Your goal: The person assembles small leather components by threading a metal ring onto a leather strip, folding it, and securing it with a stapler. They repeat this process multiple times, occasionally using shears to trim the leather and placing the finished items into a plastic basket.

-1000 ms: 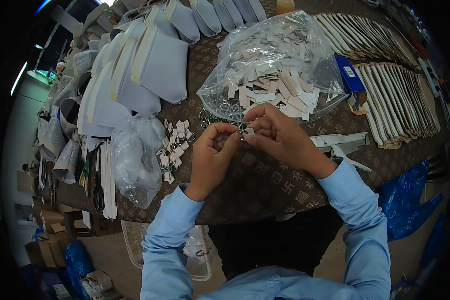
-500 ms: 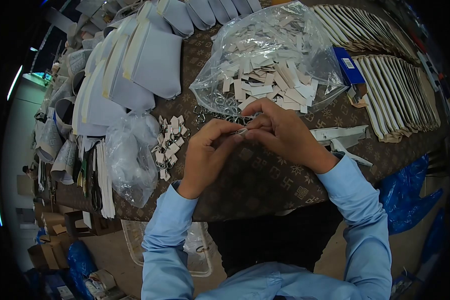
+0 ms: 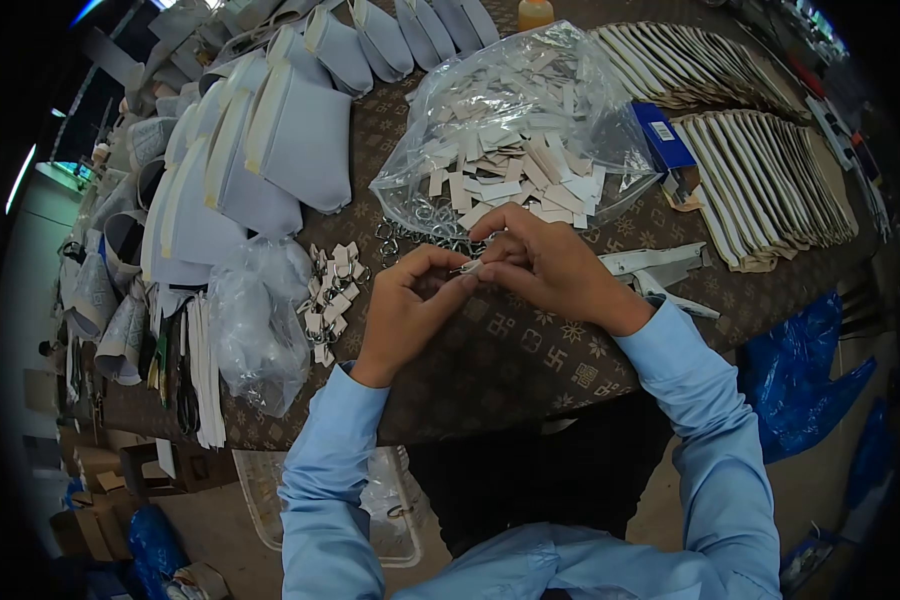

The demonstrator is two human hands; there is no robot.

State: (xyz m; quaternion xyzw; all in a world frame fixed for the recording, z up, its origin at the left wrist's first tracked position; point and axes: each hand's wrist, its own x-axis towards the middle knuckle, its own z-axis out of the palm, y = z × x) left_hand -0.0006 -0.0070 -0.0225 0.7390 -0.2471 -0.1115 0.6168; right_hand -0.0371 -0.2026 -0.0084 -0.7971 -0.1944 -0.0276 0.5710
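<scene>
Between both hands, above the patterned brown tablecloth, is a small white strap tab [image 3: 472, 267] with a bit of metal ring at its left end. My left hand [image 3: 408, 312] pinches the ring end with thumb and forefinger. My right hand [image 3: 550, 268] grips the tab's other side, its fingers curled. Just beyond the hands lie loose metal rings [image 3: 432, 238]. A clear plastic bag [image 3: 610, 145] behind them holds many pale strips [image 3: 510, 165]. To the left sits a pile of tabs fitted with rings [image 3: 332, 295].
Grey pouches [image 3: 305, 140] stand at the left, beside a crumpled plastic bag [image 3: 255, 320]. Stacked pale-edged pieces [image 3: 770, 185] and a blue box [image 3: 663, 135] are at the right. White-grey scissors-like pieces [image 3: 660, 265] lie by my right wrist. An orange bottle [image 3: 535, 13] stands at the back.
The whole view has shifted and turned slightly, bringing more of the orange bottle into sight. My hands keep nearly the same pinch on the tab, with small finger movements.
</scene>
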